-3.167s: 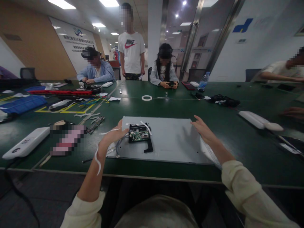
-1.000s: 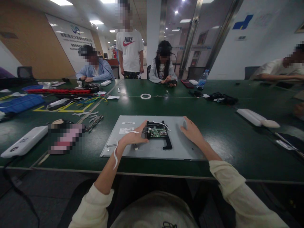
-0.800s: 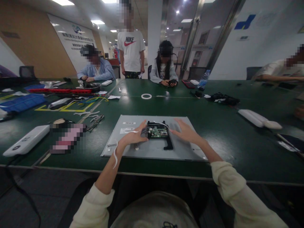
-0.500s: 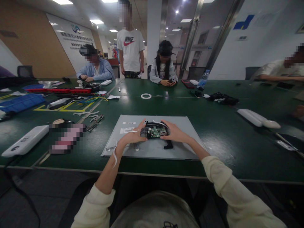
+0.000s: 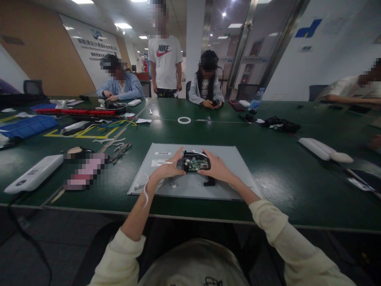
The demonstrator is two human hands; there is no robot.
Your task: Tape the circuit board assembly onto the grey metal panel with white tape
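Observation:
Both my hands grip a green circuit board (image 5: 196, 163) set in a black frame, one at each side. My left hand (image 5: 171, 169) has its thumb at the near left corner and its fingers along the left side. At the right edge, my right hand (image 5: 216, 167) closes with its thumb in front and fingers behind. Beneath lies a flat grey panel (image 5: 187, 190) with labels on its far left part. A black bracket piece (image 5: 210, 182) rests on the panel near my right hand. A white strip (image 5: 145, 192) hangs along my left wrist.
Pliers (image 5: 120, 153), a white power bank (image 5: 34, 174) and a pink phone-like item (image 5: 86, 171) lie to the left. A blue tray (image 5: 29, 126) stands farther left. Beyond the panel is a white tape ring (image 5: 184, 120). Several people are around the table.
My right hand has shifted slightly left along the board, its thumb now farther in over the near edge. My left hand keeps its hold. The whole view has moved a little.

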